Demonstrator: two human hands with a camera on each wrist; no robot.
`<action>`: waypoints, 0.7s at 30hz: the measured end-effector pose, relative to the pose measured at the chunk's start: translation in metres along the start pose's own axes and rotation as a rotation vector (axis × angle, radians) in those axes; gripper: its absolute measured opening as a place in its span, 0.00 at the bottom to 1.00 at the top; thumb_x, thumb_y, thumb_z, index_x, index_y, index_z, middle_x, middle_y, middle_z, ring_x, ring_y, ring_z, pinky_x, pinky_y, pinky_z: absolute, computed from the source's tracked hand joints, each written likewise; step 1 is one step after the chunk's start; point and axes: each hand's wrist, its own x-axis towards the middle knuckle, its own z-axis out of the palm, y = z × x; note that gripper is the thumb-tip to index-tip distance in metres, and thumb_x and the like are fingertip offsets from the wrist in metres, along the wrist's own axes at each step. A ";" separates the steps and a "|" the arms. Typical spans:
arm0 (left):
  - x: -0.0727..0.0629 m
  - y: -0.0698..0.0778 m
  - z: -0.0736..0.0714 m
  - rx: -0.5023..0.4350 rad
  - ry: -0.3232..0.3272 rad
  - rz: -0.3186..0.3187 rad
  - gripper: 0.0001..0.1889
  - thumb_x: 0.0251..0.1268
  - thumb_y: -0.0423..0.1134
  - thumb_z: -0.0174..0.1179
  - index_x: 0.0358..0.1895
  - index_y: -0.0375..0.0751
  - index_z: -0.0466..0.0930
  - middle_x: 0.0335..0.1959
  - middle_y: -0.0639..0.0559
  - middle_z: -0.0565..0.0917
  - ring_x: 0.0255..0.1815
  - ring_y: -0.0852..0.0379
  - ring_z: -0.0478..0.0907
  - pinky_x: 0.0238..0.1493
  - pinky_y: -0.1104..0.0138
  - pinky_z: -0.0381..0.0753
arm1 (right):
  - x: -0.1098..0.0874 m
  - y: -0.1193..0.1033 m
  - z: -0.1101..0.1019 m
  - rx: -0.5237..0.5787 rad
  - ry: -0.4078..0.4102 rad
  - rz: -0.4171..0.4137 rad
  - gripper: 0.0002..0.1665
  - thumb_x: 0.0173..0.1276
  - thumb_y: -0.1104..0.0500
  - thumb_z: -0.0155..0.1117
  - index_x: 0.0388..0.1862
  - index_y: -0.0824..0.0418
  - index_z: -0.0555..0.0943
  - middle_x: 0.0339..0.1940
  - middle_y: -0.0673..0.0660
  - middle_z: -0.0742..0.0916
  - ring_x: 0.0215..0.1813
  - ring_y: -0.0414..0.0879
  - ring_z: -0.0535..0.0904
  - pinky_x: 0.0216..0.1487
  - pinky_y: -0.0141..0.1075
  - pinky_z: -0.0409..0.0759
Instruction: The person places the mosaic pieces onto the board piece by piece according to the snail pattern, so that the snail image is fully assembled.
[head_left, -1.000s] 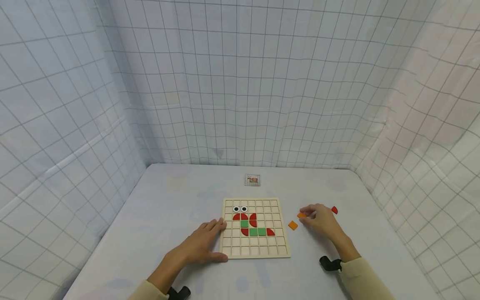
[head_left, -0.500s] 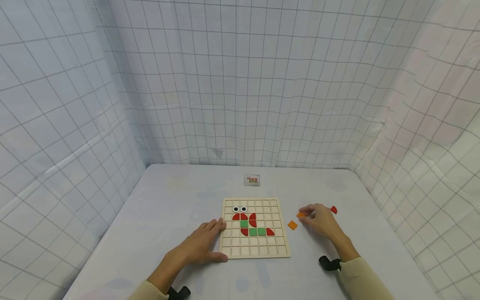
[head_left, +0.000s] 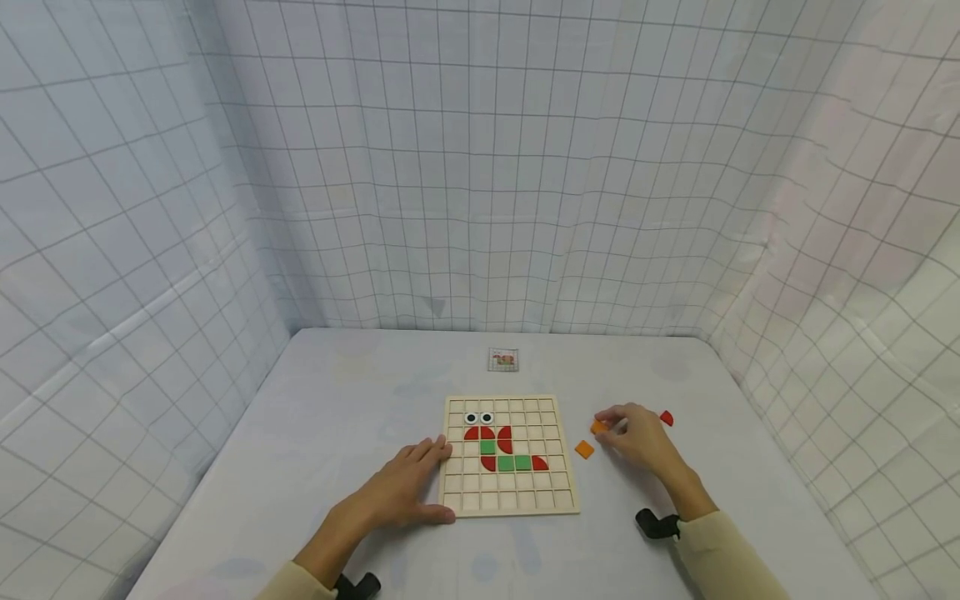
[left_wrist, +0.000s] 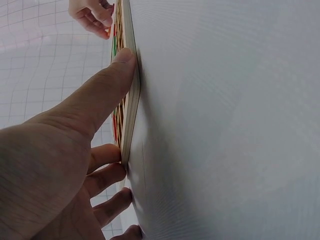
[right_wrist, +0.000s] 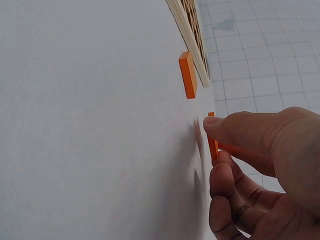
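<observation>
A square wooden grid board [head_left: 491, 487] lies on the table with red quarter-round tiles, green square tiles and two eye tiles [head_left: 479, 418] in its cells. My left hand [head_left: 401, 487] is spread at the board's left side, thumb at the near corner and fingertips along the edge. To the right of the board, my right hand [head_left: 637, 435] pinches an orange square tile [right_wrist: 213, 142] between thumb and fingers, with a shadow on the cloth beside it. Another orange square tile [head_left: 584, 449] lies between that hand and the board.
A red quarter-round tile [head_left: 667, 418] lies just beyond my right hand. Behind the board is a small picture card [head_left: 503, 360]. White cloth with grid lines [head_left: 480, 183] hangs around the back and sides of the white table [head_left: 352, 383].
My right hand has shifted slightly up and left with the orange tile, which now shows more between its fingertips. The left hand stays at the board's edge.
</observation>
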 end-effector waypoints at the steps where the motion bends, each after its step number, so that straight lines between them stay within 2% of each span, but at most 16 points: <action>1: 0.000 0.000 0.000 -0.001 0.001 -0.001 0.60 0.62 0.61 0.89 0.92 0.40 0.68 0.95 0.38 0.66 0.94 0.28 0.64 0.90 0.31 0.71 | 0.000 0.000 0.000 0.000 0.001 -0.006 0.15 0.75 0.61 0.85 0.57 0.60 0.96 0.51 0.58 0.93 0.47 0.47 0.87 0.48 0.39 0.86; 11: 0.000 -0.002 0.001 -0.009 0.002 0.013 0.60 0.63 0.61 0.88 0.92 0.39 0.68 0.95 0.37 0.66 0.94 0.26 0.64 0.88 0.30 0.72 | 0.002 -0.003 0.001 0.000 0.004 -0.054 0.15 0.74 0.63 0.84 0.57 0.60 0.96 0.49 0.58 0.94 0.45 0.46 0.87 0.46 0.38 0.86; 21: -0.002 0.000 -0.001 -0.014 0.011 0.015 0.59 0.63 0.61 0.88 0.91 0.39 0.69 0.95 0.37 0.66 0.94 0.26 0.64 0.88 0.29 0.72 | 0.004 -0.010 0.005 0.008 -0.011 -0.069 0.15 0.74 0.63 0.84 0.58 0.59 0.96 0.51 0.57 0.94 0.47 0.47 0.86 0.50 0.40 0.87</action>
